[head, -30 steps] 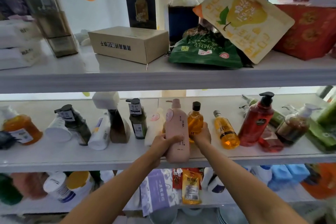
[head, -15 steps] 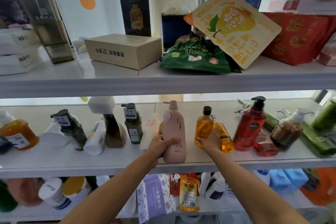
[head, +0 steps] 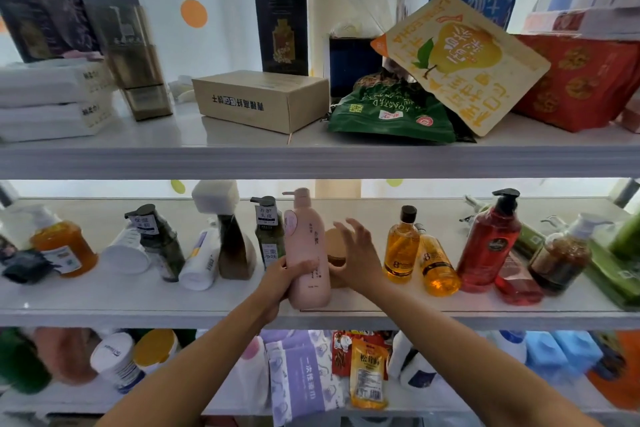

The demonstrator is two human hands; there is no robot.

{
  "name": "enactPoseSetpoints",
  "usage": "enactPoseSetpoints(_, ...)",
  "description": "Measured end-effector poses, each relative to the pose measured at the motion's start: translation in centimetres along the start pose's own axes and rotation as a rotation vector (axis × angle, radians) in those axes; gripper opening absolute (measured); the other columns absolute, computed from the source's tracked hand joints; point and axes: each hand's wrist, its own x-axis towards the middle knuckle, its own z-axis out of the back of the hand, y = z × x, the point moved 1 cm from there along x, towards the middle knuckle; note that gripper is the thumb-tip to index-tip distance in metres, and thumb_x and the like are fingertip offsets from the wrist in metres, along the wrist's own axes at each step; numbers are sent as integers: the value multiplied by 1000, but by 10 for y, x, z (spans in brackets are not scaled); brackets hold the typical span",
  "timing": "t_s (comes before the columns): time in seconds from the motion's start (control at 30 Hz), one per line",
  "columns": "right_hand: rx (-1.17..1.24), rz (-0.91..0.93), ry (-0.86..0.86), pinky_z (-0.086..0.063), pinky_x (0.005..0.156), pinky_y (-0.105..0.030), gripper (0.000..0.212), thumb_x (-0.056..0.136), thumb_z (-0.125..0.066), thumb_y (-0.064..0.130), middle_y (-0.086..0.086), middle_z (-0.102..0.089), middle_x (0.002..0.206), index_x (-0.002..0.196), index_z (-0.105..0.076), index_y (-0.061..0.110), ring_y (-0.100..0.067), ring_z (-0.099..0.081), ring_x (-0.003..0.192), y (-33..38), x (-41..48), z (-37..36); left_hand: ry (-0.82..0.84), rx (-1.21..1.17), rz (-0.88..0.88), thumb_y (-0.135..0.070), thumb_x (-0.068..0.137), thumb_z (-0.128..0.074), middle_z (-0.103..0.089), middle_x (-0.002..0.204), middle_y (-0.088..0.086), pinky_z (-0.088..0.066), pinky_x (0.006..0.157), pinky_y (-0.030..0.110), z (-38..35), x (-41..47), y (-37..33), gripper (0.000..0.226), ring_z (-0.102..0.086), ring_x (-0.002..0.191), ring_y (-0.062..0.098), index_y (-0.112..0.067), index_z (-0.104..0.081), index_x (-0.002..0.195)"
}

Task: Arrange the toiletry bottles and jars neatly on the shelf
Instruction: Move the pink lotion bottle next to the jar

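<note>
A: What do we find nearest the front edge of the middle shelf (head: 104, 295)?

B: We find the left hand (head: 280, 276) gripping the pink bottle (head: 308, 253). Its fingers are curled round the lower body, and the thumb lies across the front. The bottle is a tall, smooth, matte plastic cylinder with a pump head. It stands upright near the front edge, about midway along the glossy white shelf.

A: And the right hand (head: 356, 253)?

B: We see it just right of the pink bottle. Its fingers are spread wide and slightly curved, and it holds nothing. Just behind it is a squat jar (head: 335, 246) with a round tan lid of cork-like texture. We cannot tell whether the fingertips touch it.

A: What stands farther along the row?

B: To the right we have two clear amber bottles. The upright amber bottle (head: 401, 250) has a dark cap. The tilted amber bottle (head: 439, 269) leans beside it. Next comes a translucent red pump bottle (head: 490, 243) with a black pump head. Left of the pink bottle, slightly farther back, stands a dark green bottle (head: 268, 236) with a squared black pump.

A: And beyond, on the upper shelf?

B: We note a rectangular cardboard box (head: 259, 100) near its front edge. To the right of the box lies a crinkled green pouch (head: 391, 114).
</note>
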Motion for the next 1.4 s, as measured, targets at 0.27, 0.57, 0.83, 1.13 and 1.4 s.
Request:
enactPoseSetpoints(0.27, -372, -30, 340, -16, 117, -45, 78, 83, -64, 45, -7, -16, 156, 146, -21, 26, -35, -13, 144, 8, 21, -8, -24, 69, 25, -16, 82, -69, -65, 110, 11, -55, 81, 38, 12, 4, 17, 38, -63, 100, 26, -15, -55, 117)
enactPoseSetpoints(0.57, -469, -70, 280, -31, 109, -41, 72, 82, -63, 37, -8, -28, 149, 143, -25, 27, -32, -30, 134, -11, 14, 14, -6, 19, 61, -16, 80, -71, -67, 107, 9, -56, 74, 33, 9, 7, 17, 31, -64, 98, 25, -19, -59, 109)
enactPoseSetpoints(0.83, -318, -27, 102, -29, 113, -38, 56, 92, -51, 19, -5, -26, 153, 144, -30, 17, -25, -26, 141, 0, -6, 14, 24, 35, 85, -19, 79, -73, -69, 108, 12, -57, 80, 37, 1, 10, 14, 38, -66, 97, 27, -12, -60, 114)
enactPoseSetpoints(1.13, 481, -357, -80, -47, 77, -20, 31, 98, -44, 31, -7, -61, 116, 125, -51, 17, -15, -57, 101, 25, -41, -11, 12, 23, 97, -21, 83, -69, -67, 101, 10, -55, 76, 33, -26, 33, -3, 35, -63, 89, 24, -7, -56, 111)
enactPoseSetpoints(1.4, 657, -382, 145, -49, 88, -20, 82, 73, -77, 12, -2, -50, 131, 142, -33, 15, -12, -48, 114, 9, -44, -20, 68, 43, 153, -13, 85, -66, -65, 94, 9, -54, 64, 30, -32, 49, 2, 27, -62, 85, 22, -7, -56, 110)
